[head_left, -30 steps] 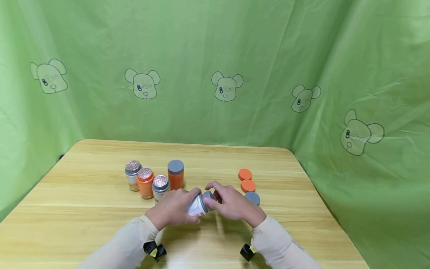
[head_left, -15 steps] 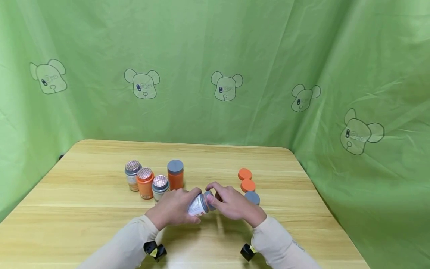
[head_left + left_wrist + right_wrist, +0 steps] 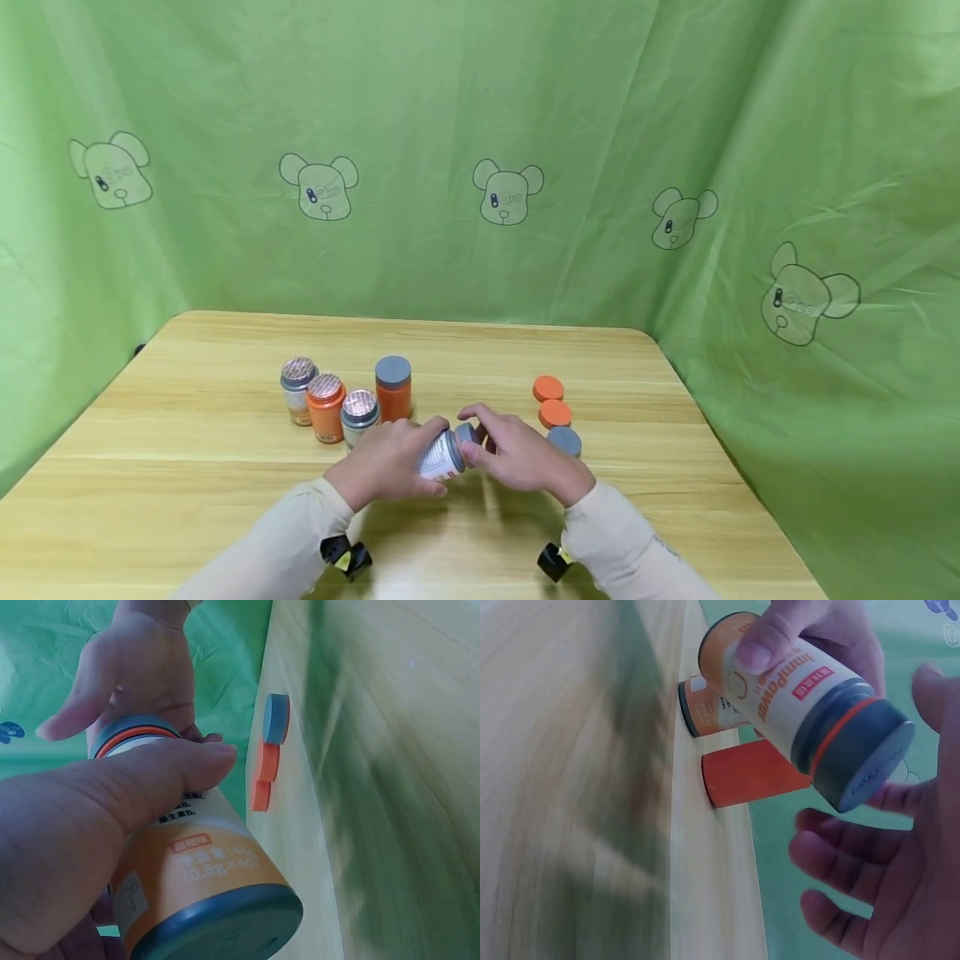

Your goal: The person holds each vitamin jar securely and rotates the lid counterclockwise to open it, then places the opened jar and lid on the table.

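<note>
My left hand [image 3: 386,467] grips a white and orange supplement bottle [image 3: 780,690] above the table, tilted with its top toward the right. A blue-grey cap [image 3: 866,754] sits on the bottle's neck, an orange ring showing below it. Around this cap my right hand [image 3: 517,450] is held with fingers loosely bent. In the right wrist view the thumb stands apart from the cap and a finger lies close beneath it; whether that finger touches cannot be told. The left thumb [image 3: 172,772] lies across the bottle's side.
Left of the hands stand foil-topped bottles: one grey-necked [image 3: 298,396], one orange [image 3: 327,414], another grey-necked [image 3: 361,414]. Beside them is an orange bottle [image 3: 393,402] with a grey lid. Two orange caps [image 3: 548,388] and a blue-grey cap [image 3: 564,441] lie at right on the wooden table [image 3: 187,467].
The right thumb and fingers have shifted slightly around the cap, and the cap's angle looks a little different. The left hand and bottle have stayed nearly in place.
</note>
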The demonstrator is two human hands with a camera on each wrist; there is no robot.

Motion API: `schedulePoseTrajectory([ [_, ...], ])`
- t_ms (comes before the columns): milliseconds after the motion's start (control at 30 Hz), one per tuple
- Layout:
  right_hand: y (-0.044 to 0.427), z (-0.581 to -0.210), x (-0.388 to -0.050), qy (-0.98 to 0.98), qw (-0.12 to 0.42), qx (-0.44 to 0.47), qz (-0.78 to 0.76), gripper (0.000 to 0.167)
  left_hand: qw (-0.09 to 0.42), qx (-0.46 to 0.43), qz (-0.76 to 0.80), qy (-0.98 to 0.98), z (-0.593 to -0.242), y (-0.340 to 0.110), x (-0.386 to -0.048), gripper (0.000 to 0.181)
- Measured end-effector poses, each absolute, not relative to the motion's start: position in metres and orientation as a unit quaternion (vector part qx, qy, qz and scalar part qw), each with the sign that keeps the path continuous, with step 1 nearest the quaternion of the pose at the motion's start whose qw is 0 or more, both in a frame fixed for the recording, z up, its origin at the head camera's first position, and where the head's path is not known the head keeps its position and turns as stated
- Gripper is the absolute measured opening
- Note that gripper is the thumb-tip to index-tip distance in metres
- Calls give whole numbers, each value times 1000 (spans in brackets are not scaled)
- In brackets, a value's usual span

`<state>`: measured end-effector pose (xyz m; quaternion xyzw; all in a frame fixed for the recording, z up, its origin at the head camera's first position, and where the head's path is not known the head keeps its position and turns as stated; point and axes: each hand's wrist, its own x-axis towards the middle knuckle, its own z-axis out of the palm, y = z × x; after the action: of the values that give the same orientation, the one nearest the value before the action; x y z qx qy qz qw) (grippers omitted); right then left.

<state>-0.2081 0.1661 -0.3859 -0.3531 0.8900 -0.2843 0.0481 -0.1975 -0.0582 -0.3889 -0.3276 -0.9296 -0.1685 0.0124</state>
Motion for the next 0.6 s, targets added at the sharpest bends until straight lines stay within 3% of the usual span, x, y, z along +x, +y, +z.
schedulePoseTrajectory([
  [400,166,-386,-209,882,57,-370,-287,52,12,-327,-165,-930,-388,-58,-198,68],
  [600,163,-386,-208,892,59,-341,-291,45,19,-331,-165,-929,-388,-58,-198,67],
])
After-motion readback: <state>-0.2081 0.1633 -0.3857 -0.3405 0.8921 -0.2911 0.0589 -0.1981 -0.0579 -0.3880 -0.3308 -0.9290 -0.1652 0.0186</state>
